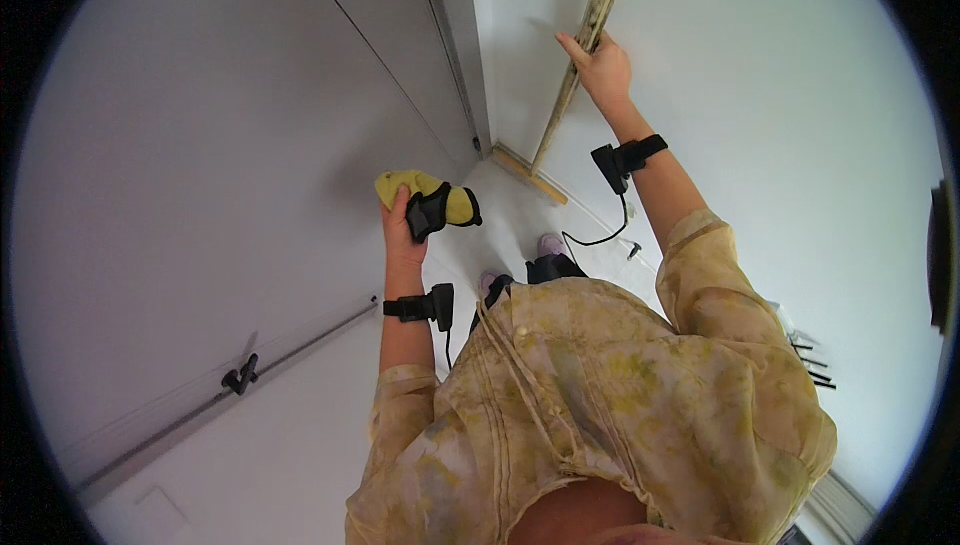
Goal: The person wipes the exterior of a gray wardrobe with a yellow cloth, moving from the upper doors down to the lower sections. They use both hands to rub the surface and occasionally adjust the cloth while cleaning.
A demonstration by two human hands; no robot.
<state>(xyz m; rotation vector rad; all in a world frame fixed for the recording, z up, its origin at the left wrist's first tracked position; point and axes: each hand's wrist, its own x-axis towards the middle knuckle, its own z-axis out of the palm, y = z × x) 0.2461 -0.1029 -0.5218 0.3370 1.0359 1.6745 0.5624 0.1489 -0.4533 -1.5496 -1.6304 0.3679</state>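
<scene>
My right hand (604, 70) grips the worn wooden handle of a push broom (559, 111), with a finger or thumb sticking out to the left. The handle runs steeply down to a yellowish wooden broom head (529, 176), which rests at floor level by the wall, near the corner. On the left, my left hand (400, 226) holds a yellow cloth item with black trim (459, 206), perhaps a work glove. Its thumb presses on the fabric, and the other fingers are mostly hidden behind it.
A grey door (225, 132) with a black lever handle (241, 375) stands to my left. The white wall (750, 94) rises on the right, with a small black fitting (634, 251) low down. A black cable (600, 241) hangs from my right wrist strap. My shoes (551, 244) stand on the pale floor.
</scene>
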